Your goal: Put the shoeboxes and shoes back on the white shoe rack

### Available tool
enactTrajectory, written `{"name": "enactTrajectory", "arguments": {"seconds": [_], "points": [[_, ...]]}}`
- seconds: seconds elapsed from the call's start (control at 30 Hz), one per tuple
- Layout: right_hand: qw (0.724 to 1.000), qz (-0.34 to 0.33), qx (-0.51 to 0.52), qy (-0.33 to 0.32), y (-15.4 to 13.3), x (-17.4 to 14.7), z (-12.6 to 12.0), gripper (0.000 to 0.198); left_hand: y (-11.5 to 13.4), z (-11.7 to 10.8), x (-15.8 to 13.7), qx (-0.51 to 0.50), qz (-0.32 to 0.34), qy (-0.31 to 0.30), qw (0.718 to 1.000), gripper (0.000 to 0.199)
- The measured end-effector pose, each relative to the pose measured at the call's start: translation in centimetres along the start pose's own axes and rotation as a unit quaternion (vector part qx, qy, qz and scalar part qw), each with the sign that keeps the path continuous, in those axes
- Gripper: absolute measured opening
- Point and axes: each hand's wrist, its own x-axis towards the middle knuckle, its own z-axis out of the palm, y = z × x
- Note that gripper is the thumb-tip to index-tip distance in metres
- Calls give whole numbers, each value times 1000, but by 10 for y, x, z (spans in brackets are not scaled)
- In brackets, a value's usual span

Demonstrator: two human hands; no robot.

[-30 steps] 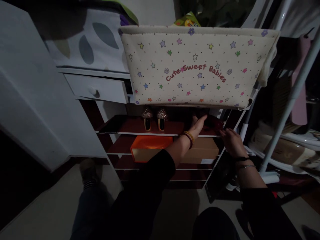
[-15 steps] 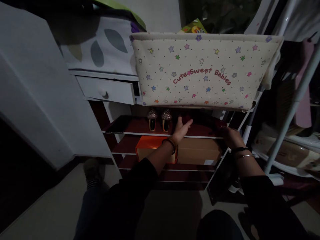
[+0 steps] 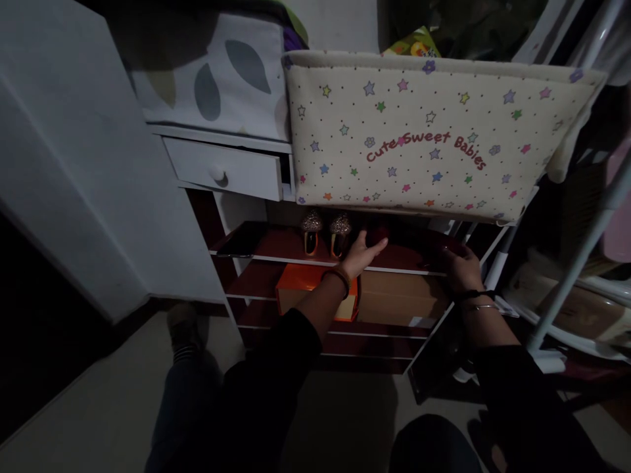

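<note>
Both hands are reaching onto the top shelf (image 3: 276, 246) of a low shoe rack. The left hand (image 3: 362, 253) is lying flat with fingers spread, gripping nothing, just right of a pair of glittery shoes (image 3: 325, 231) standing on that shelf. The right hand (image 3: 461, 266) is resting at the shelf's right end on a dark red shoe (image 3: 434, 243); whether its fingers are closing on the shoe cannot be told. A star-printed fabric bin (image 3: 434, 138) is hanging above the shelf, an orange box (image 3: 308, 292) is sitting below it, and a white drawer (image 3: 227, 171) is standing ajar above its left end.

Dim room, beige floor (image 3: 89, 420), seemingly white drawer cabinet (image 3: 227, 172).
</note>
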Motion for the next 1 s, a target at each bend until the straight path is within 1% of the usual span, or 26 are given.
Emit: {"name": "enactTrajectory", "arguments": {"seconds": [0.07,0.13,0.23,0.3,0.37,0.43,0.47,0.53,0.6,0.67,0.73,0.8,0.9,1.0], "points": [[1000,-9,-7,6,-4,-9,4,69,1,0,-1,1,8,0,1000,58],[1000,-14,9,3,-8,-16,9,77,1,0,-2,2,12,-1,1000,59],[996,21,89,-9,-12,-20,14,82,6,1,-1,-2,-6,7,1000,64],[985,60,157,-38,-13,-20,17,77,11,3,0,-17,-28,7,999,73],[970,97,202,-91,-14,-19,20,66,16,4,2,-28,-58,-2,998,84],[959,125,215,-138,-18,-19,25,56,19,4,3,-30,-81,-15,996,90],[957,128,214,-149,-20,-21,29,55,19,3,3,-31,-82,-20,996,91],[964,105,203,-135,-26,-25,40,57,15,1,4,-38,-61,-22,997,91],[978,57,172,-98,-33,-30,51,58,9,-1,3,-41,-26,-15,999,87],[991,-1,114,-64,-39,-36,60,57,3,-3,3,-34,-6,-4,999,82],[995,-62,42,-60,-43,-41,67,55,1,-3,1,-20,-1,8,1000,81],[992,-104,-4,-78,-44,-44,73,56,0,-3,-1,-8,13,22,1000,83],[988,-121,-32,-95,-39,-44,81,61,1,-3,-2,0,50,36,998,86],[985,-127,-73,-94,-31,-40,87,63,0,-3,-2,6,62,30,998,88]]}}
